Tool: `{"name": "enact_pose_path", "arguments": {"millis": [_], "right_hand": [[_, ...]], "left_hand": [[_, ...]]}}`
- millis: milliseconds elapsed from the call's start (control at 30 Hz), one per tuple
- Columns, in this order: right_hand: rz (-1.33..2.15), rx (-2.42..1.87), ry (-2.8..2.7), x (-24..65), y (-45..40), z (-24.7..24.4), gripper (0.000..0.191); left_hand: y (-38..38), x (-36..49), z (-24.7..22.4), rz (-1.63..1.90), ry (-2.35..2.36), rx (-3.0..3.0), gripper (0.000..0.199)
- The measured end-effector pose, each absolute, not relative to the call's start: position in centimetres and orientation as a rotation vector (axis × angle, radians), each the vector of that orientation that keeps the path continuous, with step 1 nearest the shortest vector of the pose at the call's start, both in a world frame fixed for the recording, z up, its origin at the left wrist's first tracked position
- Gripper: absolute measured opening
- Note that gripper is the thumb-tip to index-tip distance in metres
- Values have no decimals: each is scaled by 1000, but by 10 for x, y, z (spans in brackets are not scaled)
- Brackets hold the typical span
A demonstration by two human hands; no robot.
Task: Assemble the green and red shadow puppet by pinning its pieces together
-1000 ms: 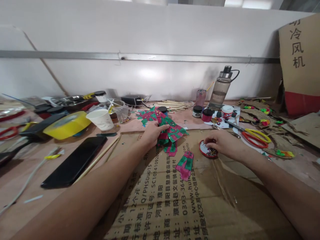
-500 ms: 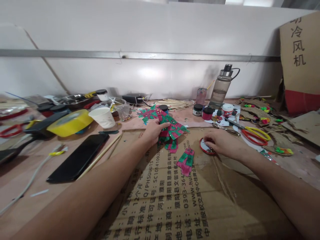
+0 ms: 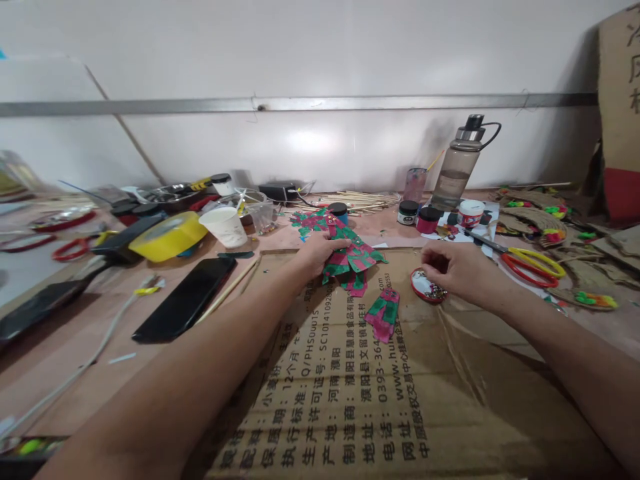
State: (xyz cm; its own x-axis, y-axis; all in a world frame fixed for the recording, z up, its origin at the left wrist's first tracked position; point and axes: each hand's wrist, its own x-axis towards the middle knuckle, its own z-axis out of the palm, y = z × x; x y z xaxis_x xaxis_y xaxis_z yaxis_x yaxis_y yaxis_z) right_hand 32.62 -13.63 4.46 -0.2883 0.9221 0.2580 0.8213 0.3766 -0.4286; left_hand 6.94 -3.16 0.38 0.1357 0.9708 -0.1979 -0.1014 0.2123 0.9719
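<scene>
My left hand point(image 3: 315, 259) grips a pink-and-green painted cutout figure point(image 3: 356, 248) by its side, fingers closed on it. Small shiny dots run along the figure's upper part. Just above a shallow red-rimmed lid point(image 3: 421, 285) holding tiny shiny pieces, my right hand point(image 3: 453, 265) has its fingers pinched together. Whatever may be between those fingertips is too small to make out. A separate painted piece point(image 3: 384, 316), in the same pink and green, lies on the flat cardboard sheet point(image 3: 320, 400) between the hands.
Left of the cardboard lie a black phone point(image 3: 185, 300), a yellow tape roll point(image 3: 170, 237) and a white paper cup point(image 3: 225, 228). Paint jars point(image 3: 429, 220) and a water bottle point(image 3: 456, 170) stand behind. Scissors point(image 3: 530, 263) and braided cardboard crafts point(image 3: 575, 260) lie at right.
My right hand has risen off the red-rimmed lid, uncovering more of its contents. My left hand keeps hold of the cutout figure. The whole view has shifted slightly.
</scene>
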Motion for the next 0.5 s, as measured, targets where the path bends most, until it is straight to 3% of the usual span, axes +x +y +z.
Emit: {"name": "enact_pose_path", "arguments": {"millis": [500], "right_hand": [[387,-1401,-2261,299,-151,40,19]], "left_hand": [[-38,61,21,810,1359,1204,26]]}}
